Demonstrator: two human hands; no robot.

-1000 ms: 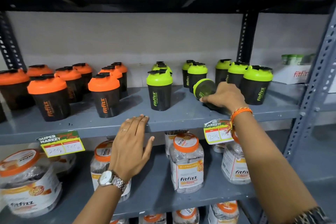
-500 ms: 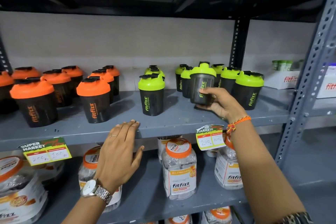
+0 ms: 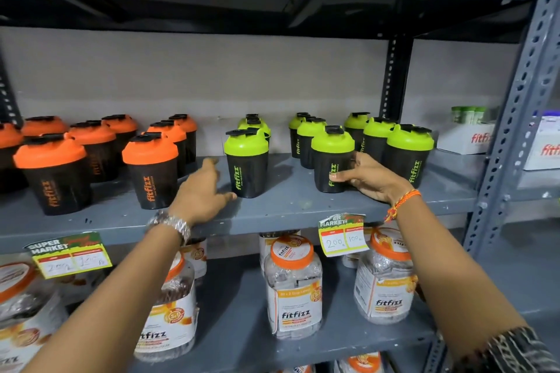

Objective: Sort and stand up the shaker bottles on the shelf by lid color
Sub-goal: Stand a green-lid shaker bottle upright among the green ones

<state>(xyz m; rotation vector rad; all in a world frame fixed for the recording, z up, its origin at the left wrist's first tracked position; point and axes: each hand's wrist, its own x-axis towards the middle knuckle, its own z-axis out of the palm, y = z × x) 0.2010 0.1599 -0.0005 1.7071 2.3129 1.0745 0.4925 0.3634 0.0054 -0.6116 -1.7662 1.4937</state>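
Sorting looks nearly done on the grey shelf (image 3: 288, 206): orange-lidded shakers (image 3: 150, 171) stand left, green right. Your right hand (image 3: 368, 180) wraps the near green shaker (image 3: 331, 160), apparently seating it upright; your left hand (image 3: 201, 194) hangs open, empty.

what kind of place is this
Most likely a shop aisle or its stockroom: grey metal shelving, "Super Market" price tags clipped to the shelf edge, and rows of identical Fitfizz shakers and jars.
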